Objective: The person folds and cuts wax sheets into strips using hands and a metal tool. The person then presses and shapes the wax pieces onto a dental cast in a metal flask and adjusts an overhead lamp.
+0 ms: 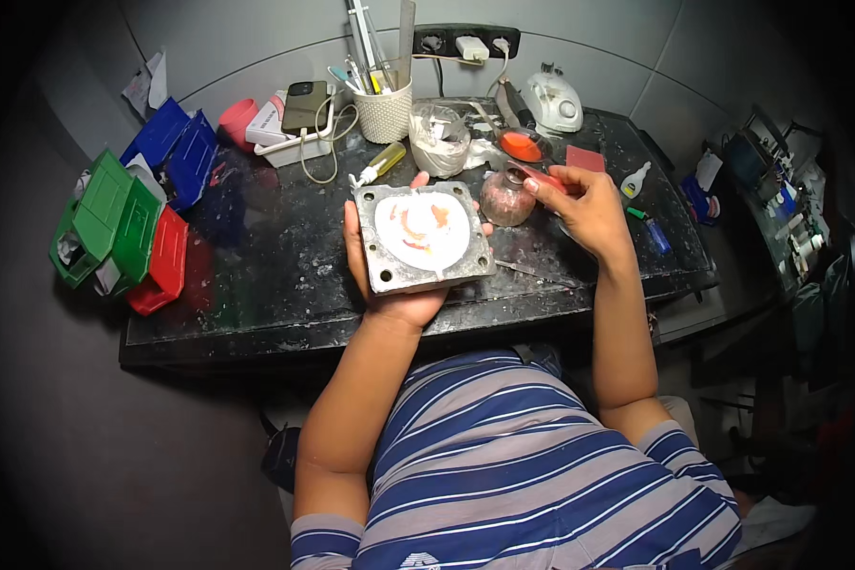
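Note:
My left hand (404, 302) holds up a square metal flask half (378, 255) from below, with the fingers wrapped round its sides. Holes show at the flask's corners. White plaster (437, 249) fills its round middle, marked with curved orange-red smears. Above the desk to the right, my right hand (584, 211) pinches a thin red strip (540, 178) between thumb and fingers. This strip is held just over the neck of a round, red-stained pot (506, 201); whether they touch cannot be seen.
On the black desk (275, 275) stand a pen cup (385, 112), a bag of white powder (439, 142), an orange-filled bowl (522, 144) and a white device (553, 103). A dropper bottle (384, 161) lies behind the flask. Blue, green and red bins (161, 261) line the left.

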